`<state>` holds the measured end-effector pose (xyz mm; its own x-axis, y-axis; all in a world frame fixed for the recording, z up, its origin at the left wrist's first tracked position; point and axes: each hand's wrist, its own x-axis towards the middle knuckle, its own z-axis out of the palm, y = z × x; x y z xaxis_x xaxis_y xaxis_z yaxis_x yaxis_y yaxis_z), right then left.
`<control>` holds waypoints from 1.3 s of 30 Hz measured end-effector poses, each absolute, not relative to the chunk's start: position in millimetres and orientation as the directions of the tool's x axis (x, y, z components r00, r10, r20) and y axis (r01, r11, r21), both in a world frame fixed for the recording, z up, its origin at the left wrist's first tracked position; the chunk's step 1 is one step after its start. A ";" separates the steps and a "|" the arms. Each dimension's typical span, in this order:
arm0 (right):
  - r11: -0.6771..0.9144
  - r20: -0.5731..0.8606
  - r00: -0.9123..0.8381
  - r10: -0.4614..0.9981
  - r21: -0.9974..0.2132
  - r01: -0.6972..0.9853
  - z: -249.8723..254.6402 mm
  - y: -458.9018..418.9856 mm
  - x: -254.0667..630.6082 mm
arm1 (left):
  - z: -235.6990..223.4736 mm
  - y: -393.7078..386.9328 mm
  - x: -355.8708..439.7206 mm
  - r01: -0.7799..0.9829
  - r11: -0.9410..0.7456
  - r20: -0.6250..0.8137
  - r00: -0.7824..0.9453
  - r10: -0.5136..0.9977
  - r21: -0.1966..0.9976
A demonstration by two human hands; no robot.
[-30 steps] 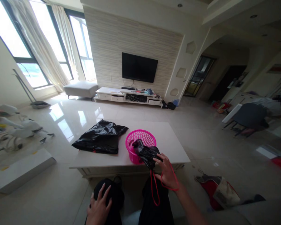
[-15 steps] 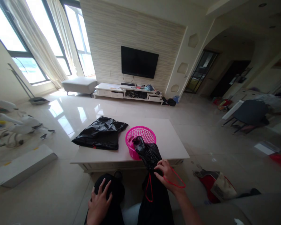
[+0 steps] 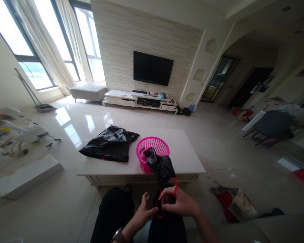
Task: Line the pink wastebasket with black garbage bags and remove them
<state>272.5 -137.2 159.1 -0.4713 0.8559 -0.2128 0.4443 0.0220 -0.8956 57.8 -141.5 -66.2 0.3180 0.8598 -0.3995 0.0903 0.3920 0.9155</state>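
A black plastic bag [image 3: 160,165] hangs over the near rim of a pink plastic basket [image 3: 144,163], partly inside it. Red drawstring loops [image 3: 176,182] come out of the bag's gathered end above my lap. My right hand [image 3: 179,200] has its fingers curled round the red drawstring. Beside it, my left hand [image 3: 140,212] has thumb and fingers apart, with the thumb tip at the lower part of a loop. Left of the basket, a second black plastic bag [image 3: 108,145] lies flat.
The basket stands near the front edge of a white low table [image 3: 184,152]. A long white box [image 3: 30,177] lies on the floor to the left. A red and beige bag [image 3: 239,202] sits at the right. A person [image 3: 296,113] is near a dark chair [image 3: 273,123].
My left hand has left my knee and come over to the drawstring. My right hand has turned inward and moved from the bag's neck down to the red loops.
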 end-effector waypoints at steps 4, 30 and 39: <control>-0.061 -0.396 -0.470 0.788 -0.812 0.581 177.4 -147.4 281.0 | -73.9 -141.7 96.7 -0.141 0.533 -0.432 0.433 0.791 0.834; 0.174 -0.018 -0.412 0.911 -0.889 0.423 236.2 -79.6 245.2 | 187.6 -124.7 37.8 0.167 -0.283 0.240 0.240 0.941 0.944; -0.005 -0.059 -0.056 0.997 -0.732 0.681 403.4 114.4 267.6 | 1.7 -150.4 -63.5 0.805 0.227 -0.174 -0.156 0.972 0.548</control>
